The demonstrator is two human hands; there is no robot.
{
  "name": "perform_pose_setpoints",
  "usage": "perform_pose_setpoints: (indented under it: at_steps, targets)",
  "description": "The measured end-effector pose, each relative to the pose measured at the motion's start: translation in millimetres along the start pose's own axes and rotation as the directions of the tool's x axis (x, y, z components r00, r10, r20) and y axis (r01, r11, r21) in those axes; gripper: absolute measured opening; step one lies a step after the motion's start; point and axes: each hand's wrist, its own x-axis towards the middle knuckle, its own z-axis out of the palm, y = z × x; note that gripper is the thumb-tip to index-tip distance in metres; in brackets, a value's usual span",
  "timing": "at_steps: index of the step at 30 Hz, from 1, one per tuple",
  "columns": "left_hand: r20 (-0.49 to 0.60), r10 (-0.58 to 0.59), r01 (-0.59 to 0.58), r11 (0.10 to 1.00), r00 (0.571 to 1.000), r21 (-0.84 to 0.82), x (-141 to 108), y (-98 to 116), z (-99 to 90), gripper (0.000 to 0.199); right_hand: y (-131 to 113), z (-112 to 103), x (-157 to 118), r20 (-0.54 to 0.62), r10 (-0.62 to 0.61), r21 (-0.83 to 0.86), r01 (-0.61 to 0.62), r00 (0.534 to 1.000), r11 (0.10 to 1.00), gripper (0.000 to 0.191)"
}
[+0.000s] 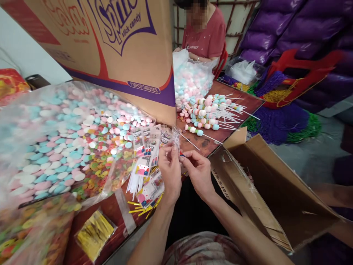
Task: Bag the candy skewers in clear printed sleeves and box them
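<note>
between raised hands: fingers (185, 158) pinching small clear wrapper (176, 135), its contents hard to make out.

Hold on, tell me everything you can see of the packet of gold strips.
The packet of gold strips is small, clear, shiny plastic, roughly rectangular, with many thin, metallic-looking yellow-gold strips bundled inside. It lies flat and askew on the dark red table, near the edge on the person's side, to the right of the bag of ring-shaped candies. Neither the left hand nor the right hand touches it. Whether it is sealed, I can't tell.
</note>
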Motion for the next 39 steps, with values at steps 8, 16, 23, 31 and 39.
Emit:
perform_pose_setpoints:
  at_steps: [8, 16, 23, 31, 39]
  targets:
    - [0.414, -0.579, 0.710, 0.533, 0.703, -0.460, 7, 8, -3.1, 0.016, -12, -44, 8, 0.179, 0.027, -0.063, -0.016, 0.983, 0.998, 0.020]
    - [0.116, -0.394, 0.410, 0.891, 0.912, -0.195, -28, 0, -7.6, 0.029, -29, -70, 18, 0.207, -0.020, -0.142, 0.050, 0.978, 0.989, 0.022]
    - [0.460, -0.600, 0.730, 0.660, 0.654, -0.178, -36, 2, 0.5, 0.054, -33, -67, 17, 0.189, 0.003, -0.087, 0.013, 0.982, 0.996, 0.022]
    - [0.466, -0.647, 0.788, 0.396, 0.604, -0.471, -12, 5, 11.6, 0.021, -43, -67, 24, 0.154, 0.017, -0.106, 0.000, 0.988, 0.994, 0.025]
    - [0.258, -0.357, 0.433, 0.820, 0.898, -0.375, 1, -3, 17.3, 0.024, -13, -57, 29, 0.040, 0.127, 0.121, -0.131, 0.991, 0.984, 0.028]
